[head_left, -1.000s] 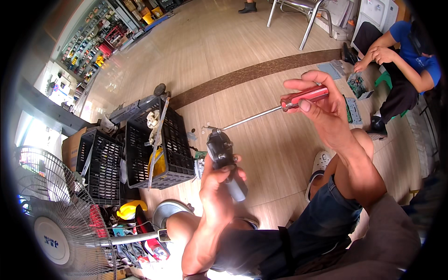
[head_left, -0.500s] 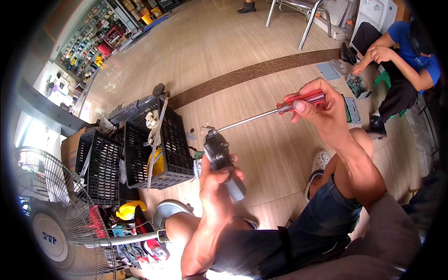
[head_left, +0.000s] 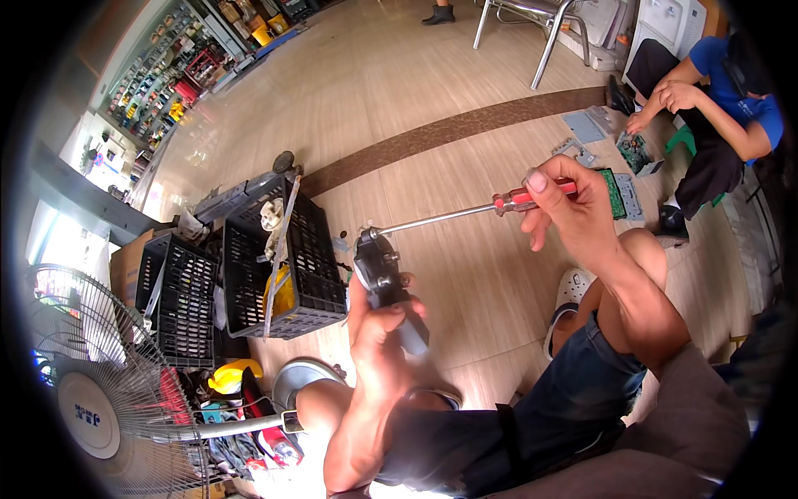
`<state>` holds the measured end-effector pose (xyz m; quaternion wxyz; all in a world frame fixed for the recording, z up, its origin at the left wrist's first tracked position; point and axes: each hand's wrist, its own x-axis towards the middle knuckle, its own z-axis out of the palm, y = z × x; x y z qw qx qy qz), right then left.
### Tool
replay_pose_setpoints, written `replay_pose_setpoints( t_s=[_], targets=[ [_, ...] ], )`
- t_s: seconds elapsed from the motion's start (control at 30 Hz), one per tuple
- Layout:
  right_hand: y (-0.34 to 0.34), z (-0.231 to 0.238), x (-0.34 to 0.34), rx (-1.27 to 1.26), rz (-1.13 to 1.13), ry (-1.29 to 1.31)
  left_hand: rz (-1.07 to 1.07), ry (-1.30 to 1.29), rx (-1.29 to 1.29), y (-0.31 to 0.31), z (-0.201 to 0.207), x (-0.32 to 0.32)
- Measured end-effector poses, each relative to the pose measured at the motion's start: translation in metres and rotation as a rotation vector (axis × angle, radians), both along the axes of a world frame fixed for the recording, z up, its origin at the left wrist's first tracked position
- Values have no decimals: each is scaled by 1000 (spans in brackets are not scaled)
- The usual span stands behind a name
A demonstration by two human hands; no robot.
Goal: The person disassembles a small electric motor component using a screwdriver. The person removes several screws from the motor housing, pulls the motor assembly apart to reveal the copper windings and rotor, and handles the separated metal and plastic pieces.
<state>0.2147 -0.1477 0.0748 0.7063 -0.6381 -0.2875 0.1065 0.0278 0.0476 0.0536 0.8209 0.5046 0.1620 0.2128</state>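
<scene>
A dark grey-and-black, elongated device (head_left: 382, 273) is raised above the floor, upper end tilted slightly left. The person's left hand (head_left: 378, 337) wraps its fingers around the device's lower part. The right hand (head_left: 580, 212) grips the red handle of a long steel-shafted screwdriver (head_left: 510, 200) between thumb and fingers, its tip at the device's upper end. To the left stands a black slatted plastic crate (head_left: 320, 287); farther right, a green circuit board (head_left: 613, 194) lies on the floor near a seated co-worker in a blue shirt (head_left: 755, 125).
</scene>
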Motion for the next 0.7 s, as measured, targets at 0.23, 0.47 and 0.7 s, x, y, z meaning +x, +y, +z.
replay_pose_setpoints(
  t_s=[0.23,0.47,0.7],
  targets=[
    [-2,7,4,48,7,67,-62,51,129,6,2,-5],
    [-2,-1,2,85,35,-119,-71,54,57,7,6,-3],
    [-6,8,-4,98,30,-46,-98,10,98,10,4,-2]
  ],
)
